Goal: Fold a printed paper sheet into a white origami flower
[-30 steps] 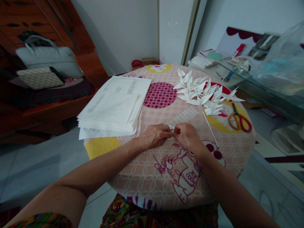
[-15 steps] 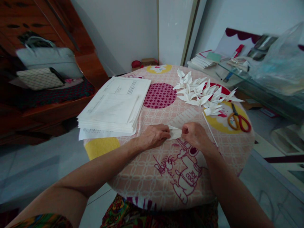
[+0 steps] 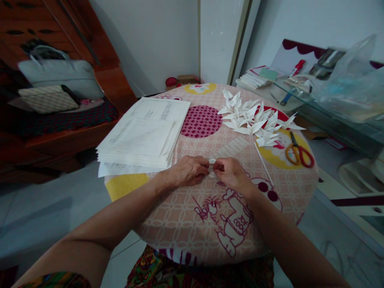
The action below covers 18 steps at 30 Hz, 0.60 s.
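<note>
My left hand (image 3: 188, 171) and my right hand (image 3: 230, 173) rest close together on a round table with a pink patterned cloth (image 3: 180, 224). Both pinch a small folded piece of white paper (image 3: 211, 162), mostly hidden between the fingers. Behind them lies a pile of folded white paper birds (image 3: 255, 118). A thick stack of white sheets (image 3: 145, 134) lies to the left of my hands.
Orange-handled scissors (image 3: 298, 152) lie at the table's right edge, and a thin white stick (image 3: 264, 164) lies beside my right hand. A glass shelf with a plastic bag (image 3: 351, 88) stands to the right. Bags sit on a wooden bench (image 3: 60, 120) to the left.
Half a second ago my right hand had slid right along the paper, baring more of it. Now it is back against my left hand, with the paper nearly covered.
</note>
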Tool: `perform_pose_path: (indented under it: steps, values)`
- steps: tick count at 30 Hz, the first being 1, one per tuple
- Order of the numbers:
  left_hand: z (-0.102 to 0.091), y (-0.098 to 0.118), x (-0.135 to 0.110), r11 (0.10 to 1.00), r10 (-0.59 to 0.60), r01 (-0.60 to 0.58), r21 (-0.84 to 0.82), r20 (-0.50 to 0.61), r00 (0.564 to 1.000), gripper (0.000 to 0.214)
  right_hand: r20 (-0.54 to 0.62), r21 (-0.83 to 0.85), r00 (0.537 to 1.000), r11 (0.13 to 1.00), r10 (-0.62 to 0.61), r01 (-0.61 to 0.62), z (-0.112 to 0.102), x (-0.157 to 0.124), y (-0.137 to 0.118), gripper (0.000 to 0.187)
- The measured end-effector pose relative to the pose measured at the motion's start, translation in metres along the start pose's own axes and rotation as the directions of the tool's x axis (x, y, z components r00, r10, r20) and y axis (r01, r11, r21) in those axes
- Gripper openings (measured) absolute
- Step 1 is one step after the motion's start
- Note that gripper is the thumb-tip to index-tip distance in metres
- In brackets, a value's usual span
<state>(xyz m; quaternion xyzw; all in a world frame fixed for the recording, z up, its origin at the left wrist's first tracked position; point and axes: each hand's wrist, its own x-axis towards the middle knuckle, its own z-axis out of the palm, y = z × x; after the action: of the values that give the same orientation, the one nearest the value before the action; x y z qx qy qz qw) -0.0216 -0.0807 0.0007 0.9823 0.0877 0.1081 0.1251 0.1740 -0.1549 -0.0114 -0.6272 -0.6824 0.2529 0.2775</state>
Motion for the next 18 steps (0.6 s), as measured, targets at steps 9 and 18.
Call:
perform_pose_path:
  steps: [9, 18]
  values:
    - [-0.004, -0.01, -0.006, 0.988, 0.018, -0.02, -0.153, -0.018, 1.0, 0.024, 0.024, 0.068, 0.999, 0.997, 0.023, -0.025, -0.002, -0.002, -0.001, 0.014]
    - [-0.002, -0.008, 0.002, 0.935, -0.265, 0.17, -0.312, -0.291, 0.92, 0.021, -0.281, 0.11, 0.96, 0.993, -0.006, 0.039, -0.023, 0.002, 0.008, 0.01]
